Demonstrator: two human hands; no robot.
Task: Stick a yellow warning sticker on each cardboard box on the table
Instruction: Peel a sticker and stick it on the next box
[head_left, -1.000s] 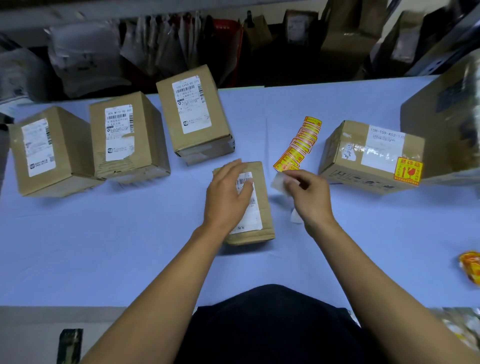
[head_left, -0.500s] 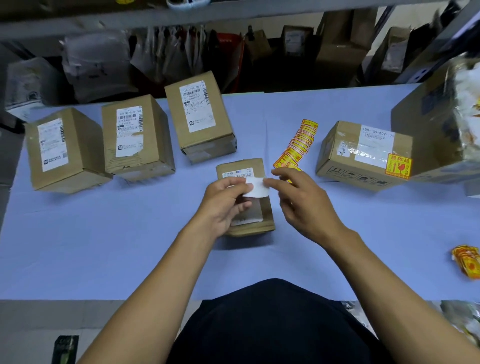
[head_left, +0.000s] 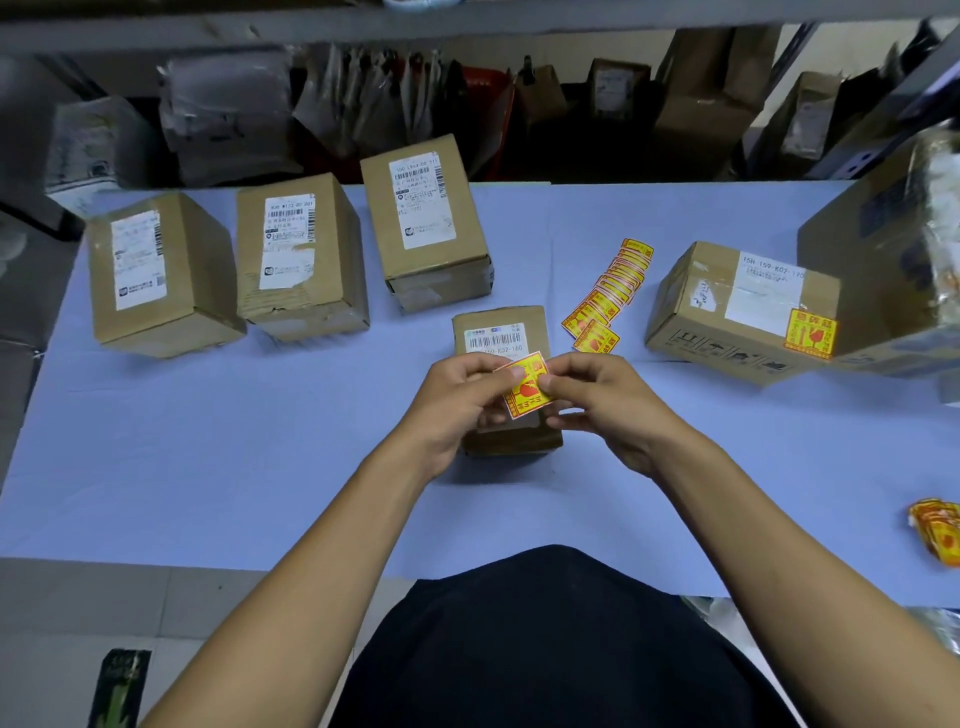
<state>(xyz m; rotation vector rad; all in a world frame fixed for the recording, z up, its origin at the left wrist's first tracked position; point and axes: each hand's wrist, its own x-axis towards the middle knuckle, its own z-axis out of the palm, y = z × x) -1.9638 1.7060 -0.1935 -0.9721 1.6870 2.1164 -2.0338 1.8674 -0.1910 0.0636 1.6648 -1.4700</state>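
Two hands: left hand (head_left: 457, 400), right hand (head_left: 597, 400) pinch yellow warning sticker (head_left: 524, 387) | over small cardboard box (head_left: 501, 325) | advice: peel backing cleanly, press flat beside barcode label (head_left: 493, 340).

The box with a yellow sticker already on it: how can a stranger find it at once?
On the blue table, look right of the fanned sticker strip. There lies a low, wide cardboard box; unlike the others, it bears a yellow warning sticker at its near right corner.

Single head-worn view, looking forward and down, close over table (head_left: 260, 467); shelving (head_left: 467, 26) beyond.
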